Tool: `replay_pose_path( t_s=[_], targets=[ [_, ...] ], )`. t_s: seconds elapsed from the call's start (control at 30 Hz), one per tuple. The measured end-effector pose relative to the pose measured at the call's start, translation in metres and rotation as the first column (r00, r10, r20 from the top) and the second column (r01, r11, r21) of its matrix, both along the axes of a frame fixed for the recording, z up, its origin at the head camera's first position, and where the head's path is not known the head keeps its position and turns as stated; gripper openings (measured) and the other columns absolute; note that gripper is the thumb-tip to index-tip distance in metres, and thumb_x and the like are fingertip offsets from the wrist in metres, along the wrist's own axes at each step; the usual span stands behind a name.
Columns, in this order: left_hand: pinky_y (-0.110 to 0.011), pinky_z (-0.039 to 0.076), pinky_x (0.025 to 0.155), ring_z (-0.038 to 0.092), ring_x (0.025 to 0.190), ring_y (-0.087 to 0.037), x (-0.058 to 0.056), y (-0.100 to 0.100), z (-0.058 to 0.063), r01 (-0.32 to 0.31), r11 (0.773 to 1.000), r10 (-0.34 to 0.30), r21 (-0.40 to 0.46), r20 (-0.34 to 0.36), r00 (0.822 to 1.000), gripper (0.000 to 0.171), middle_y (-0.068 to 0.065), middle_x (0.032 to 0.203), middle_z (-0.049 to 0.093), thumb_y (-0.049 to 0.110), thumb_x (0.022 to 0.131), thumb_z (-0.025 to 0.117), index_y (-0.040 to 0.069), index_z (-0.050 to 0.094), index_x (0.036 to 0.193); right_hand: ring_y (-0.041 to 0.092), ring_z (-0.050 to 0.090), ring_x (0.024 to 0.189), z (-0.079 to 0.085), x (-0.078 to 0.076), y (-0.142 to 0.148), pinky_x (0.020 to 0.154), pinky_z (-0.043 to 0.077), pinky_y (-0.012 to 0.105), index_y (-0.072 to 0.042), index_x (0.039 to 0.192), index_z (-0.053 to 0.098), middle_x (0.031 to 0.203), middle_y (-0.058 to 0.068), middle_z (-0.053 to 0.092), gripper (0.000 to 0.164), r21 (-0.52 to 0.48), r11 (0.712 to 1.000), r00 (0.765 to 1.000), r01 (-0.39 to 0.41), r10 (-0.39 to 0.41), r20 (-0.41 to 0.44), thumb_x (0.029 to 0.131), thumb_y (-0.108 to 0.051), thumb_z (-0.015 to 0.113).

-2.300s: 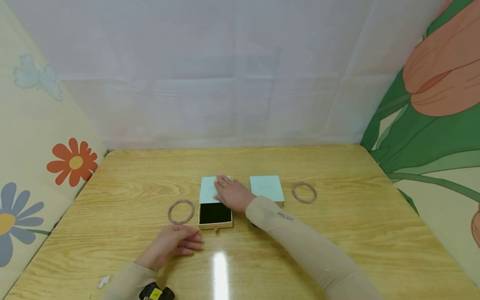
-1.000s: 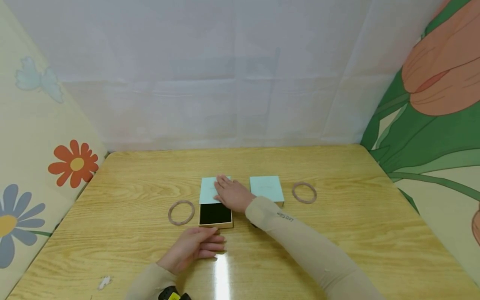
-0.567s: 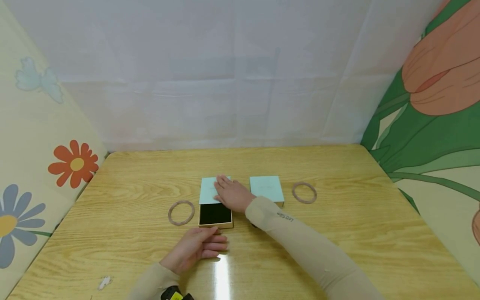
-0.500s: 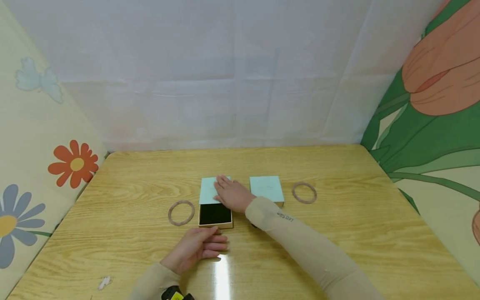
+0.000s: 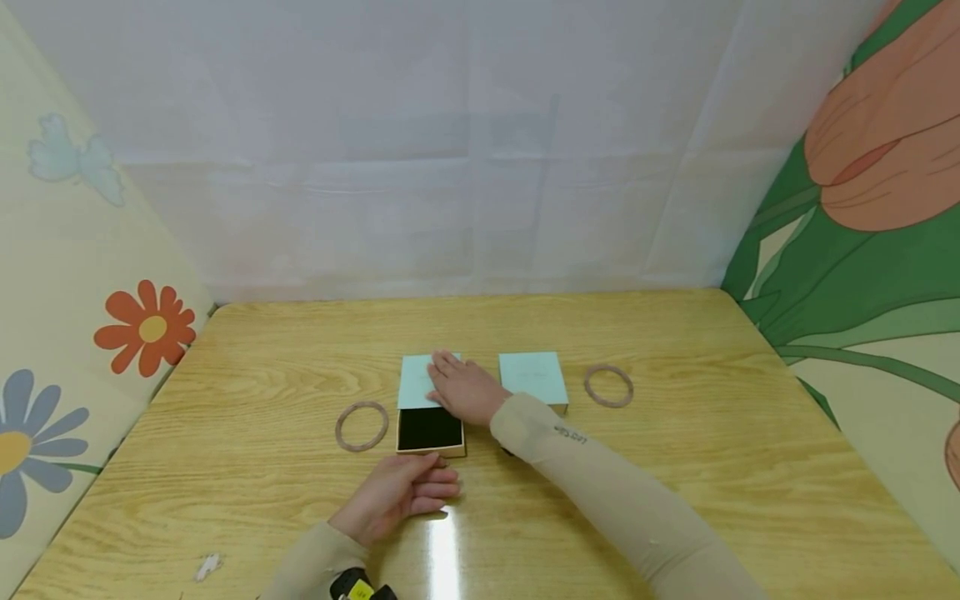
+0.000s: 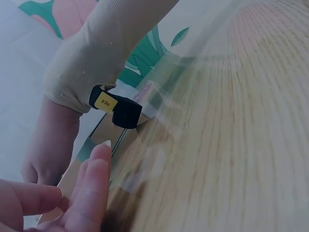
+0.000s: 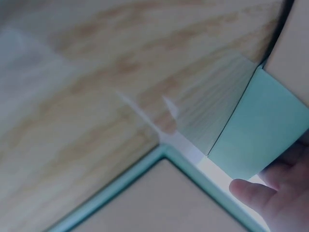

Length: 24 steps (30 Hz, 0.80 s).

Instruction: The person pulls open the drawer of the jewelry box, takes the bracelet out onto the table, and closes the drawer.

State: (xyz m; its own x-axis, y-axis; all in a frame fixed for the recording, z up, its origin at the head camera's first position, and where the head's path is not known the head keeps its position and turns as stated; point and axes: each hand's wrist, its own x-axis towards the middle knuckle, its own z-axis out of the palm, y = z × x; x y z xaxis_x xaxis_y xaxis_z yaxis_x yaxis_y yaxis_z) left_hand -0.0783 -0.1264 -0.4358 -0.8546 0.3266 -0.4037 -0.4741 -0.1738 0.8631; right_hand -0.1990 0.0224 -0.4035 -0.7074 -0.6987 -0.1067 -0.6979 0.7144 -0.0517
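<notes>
A teal slide-out jewellery box lies mid-table, its black-lined drawer pulled out toward me. My right hand rests flat on the teal sleeve, fingers stretched across its top. In the right wrist view its thumb sits beside the sleeve's teal side. My left hand is at the drawer's front edge. In the left wrist view its thumb and index finger pinch the small brown pull tab. Left of the box lies a pinkish bangle.
A second teal box, drawer in, stands right of the first. Beyond it lies another pinkish bangle. A white scrap or mark shows at the table's front left. A white cloth backdrop rises behind the wooden table.
My left hand has moved right from beside the left bangle to the drawer's front and taken hold of its pull tab. The right hand, drawer and both boxes look unchanged.
</notes>
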Motion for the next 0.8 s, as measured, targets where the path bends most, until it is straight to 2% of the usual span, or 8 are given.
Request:
replay_pose_path(
  t_s=[0.27, 0.8],
  targets=[
    [-0.028, 0.058, 0.074, 0.070, 0.088, -0.017, 0.0003, 0.0009, -0.0012, -0.003, 1.000, 0.002, -0.008, -0.015, 1.000, 0.038, -0.011, 0.100, 0.071, 0.008, 0.105, 0.036, -0.020, 0.042, 0.128, 0.023, 0.017, 0.146, -0.0029, -0.0008, -0.0005, 0.113, 0.031, 0.043, -0.004, 0.151, 0.033, 0.159, 0.013, 0.022, 0.055, 0.015, 1.000, 1.000, -0.007, 0.008, -0.020, 0.107, -0.037, 0.033],
    [-0.026, 0.057, 0.072, 0.070, 0.085, -0.016, -0.0025, 0.0015, -0.0005, -0.001, 1.000, 0.001, 0.006, 0.003, 1.000, 0.036, -0.008, 0.092, 0.071, 0.008, 0.105, 0.036, -0.019, 0.045, 0.127, 0.024, 0.018, 0.146, -0.0015, -0.0010, 0.0006, 0.112, 0.031, 0.044, -0.004, 0.151, 0.033, 0.158, 0.014, 0.022, 0.055, 0.007, 1.000, 1.000, -0.006, 0.006, -0.013, 0.107, -0.036, 0.034]
  ],
)
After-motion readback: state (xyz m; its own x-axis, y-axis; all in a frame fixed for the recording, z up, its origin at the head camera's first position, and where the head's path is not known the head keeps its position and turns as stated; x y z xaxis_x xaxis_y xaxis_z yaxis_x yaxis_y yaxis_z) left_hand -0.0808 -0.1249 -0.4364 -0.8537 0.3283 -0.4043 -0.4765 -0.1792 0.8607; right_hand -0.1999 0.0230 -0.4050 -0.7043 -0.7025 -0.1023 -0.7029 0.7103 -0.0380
